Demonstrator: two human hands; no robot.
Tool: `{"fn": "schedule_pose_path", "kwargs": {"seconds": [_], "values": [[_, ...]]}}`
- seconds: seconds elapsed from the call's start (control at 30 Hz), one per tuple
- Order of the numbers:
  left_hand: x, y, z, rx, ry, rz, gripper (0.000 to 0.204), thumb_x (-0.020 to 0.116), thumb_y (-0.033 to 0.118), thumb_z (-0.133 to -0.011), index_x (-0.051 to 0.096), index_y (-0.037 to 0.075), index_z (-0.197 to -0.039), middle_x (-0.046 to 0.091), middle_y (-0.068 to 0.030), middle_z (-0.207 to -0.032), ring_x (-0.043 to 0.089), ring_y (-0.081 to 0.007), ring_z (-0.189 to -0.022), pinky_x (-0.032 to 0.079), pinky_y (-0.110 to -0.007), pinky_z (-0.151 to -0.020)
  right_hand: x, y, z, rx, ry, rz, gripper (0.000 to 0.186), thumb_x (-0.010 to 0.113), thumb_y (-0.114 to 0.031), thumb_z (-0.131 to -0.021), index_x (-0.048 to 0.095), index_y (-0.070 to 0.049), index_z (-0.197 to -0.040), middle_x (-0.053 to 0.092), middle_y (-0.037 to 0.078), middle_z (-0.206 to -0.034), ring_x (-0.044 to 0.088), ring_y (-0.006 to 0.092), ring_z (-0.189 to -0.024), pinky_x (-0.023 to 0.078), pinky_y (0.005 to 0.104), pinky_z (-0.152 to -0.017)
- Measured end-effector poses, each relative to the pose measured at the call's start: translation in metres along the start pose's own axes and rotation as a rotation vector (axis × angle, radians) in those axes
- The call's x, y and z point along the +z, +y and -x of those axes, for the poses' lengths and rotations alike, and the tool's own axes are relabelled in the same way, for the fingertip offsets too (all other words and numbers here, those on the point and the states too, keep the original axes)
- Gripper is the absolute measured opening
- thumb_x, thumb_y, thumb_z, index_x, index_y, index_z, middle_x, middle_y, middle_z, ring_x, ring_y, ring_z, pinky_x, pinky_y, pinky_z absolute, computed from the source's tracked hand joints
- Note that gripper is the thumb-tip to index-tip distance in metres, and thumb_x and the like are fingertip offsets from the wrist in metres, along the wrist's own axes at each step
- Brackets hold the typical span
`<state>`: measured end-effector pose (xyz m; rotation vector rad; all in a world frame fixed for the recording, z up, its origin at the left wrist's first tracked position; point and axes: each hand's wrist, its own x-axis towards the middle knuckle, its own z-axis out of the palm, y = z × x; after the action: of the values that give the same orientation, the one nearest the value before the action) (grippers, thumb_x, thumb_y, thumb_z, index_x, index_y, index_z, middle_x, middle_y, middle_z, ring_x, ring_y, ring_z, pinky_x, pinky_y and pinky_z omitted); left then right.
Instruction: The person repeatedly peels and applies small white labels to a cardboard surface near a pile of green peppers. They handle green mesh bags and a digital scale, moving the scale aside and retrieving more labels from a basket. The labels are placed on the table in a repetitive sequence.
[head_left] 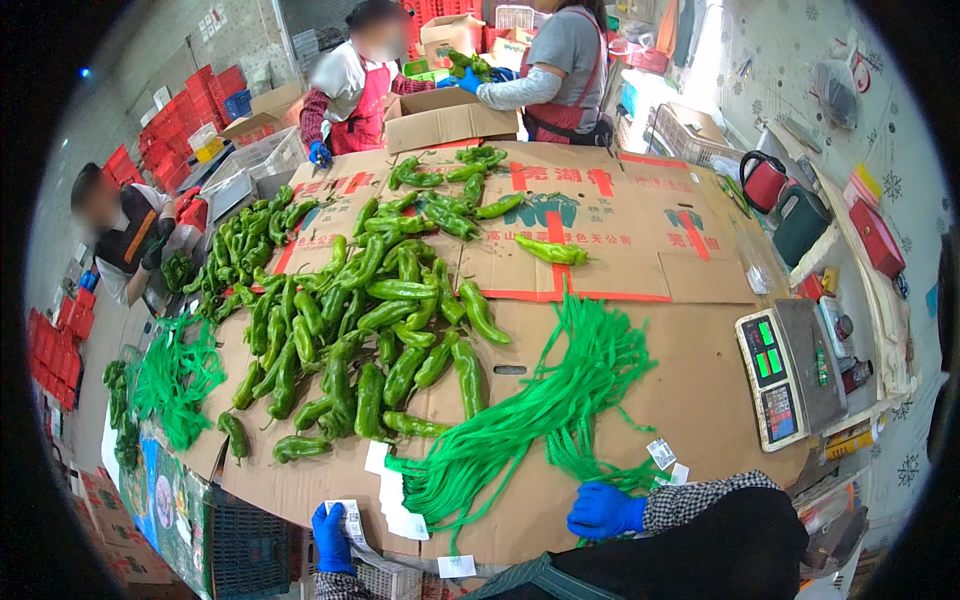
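At the table's near edge, my left hand in a blue glove grips a strip of white printed labels, which hangs down over the edge. My right hand, also gloved in blue, rests on the cardboard with its fingers curled; what they hold, if anything, is hidden. Just beyond it lie green mesh net bags, long and bunched, some with white tags at their near ends. A big heap of green peppers spreads over the middle and left of the table.
A scale with lit green displays stands at the right. More green netting hangs at the left edge. Across the table, two people work beside a cardboard box; another person is at the left. Red crates are stacked behind.
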<state>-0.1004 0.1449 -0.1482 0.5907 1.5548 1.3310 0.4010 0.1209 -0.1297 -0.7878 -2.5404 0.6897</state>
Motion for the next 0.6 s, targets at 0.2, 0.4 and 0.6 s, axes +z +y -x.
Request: {"fn": "schedule_pose_path", "kwargs": {"seconds": [0.2, 0.4, 0.6], "values": [[-0.016, -0.018, -0.003, 0.036, -0.068, 0.012, 0.012, 0.062, 0.008, -0.080, 0.063, 0.001, -0.090, 0.064, -0.0040, -0.081, 0.059, -0.0119, -0.068, 0.048, -0.026, -0.063, 0.005, 0.000, 0.001, 0.009, 0.007, 0.085, 0.013, 0.063, -0.023, -0.077, 0.058, -0.013, -0.069, 0.048, 0.005, -0.061, 0.049, 0.0244, -0.061, 0.038, 0.0364, -0.059], [-0.009, -0.011, -0.002, 0.043, -0.110, -0.002, 0.012, 0.061, 0.009, -0.081, 0.063, 0.001, -0.090, 0.064, -0.0026, -0.083, 0.058, -0.0106, -0.070, 0.047, -0.025, -0.064, 0.001, -0.008, -0.005, 0.032, 0.037, 0.133, 0.013, 0.064, -0.024, -0.075, 0.058, -0.014, -0.069, 0.048, 0.005, -0.061, 0.050, 0.0250, -0.060, 0.037, 0.0362, -0.057], [0.001, 0.005, 0.008, 0.020, -0.085, -0.004, 0.011, 0.061, 0.008, -0.081, 0.063, 0.001, -0.088, 0.064, -0.0027, -0.080, 0.058, -0.0107, -0.068, 0.047, -0.025, -0.063, -0.003, -0.009, -0.007, 0.029, -0.021, 0.112, 0.014, 0.063, -0.023, -0.076, 0.057, -0.012, -0.070, 0.048, 0.006, -0.062, 0.049, 0.0250, -0.061, 0.039, 0.0369, -0.058]]}}
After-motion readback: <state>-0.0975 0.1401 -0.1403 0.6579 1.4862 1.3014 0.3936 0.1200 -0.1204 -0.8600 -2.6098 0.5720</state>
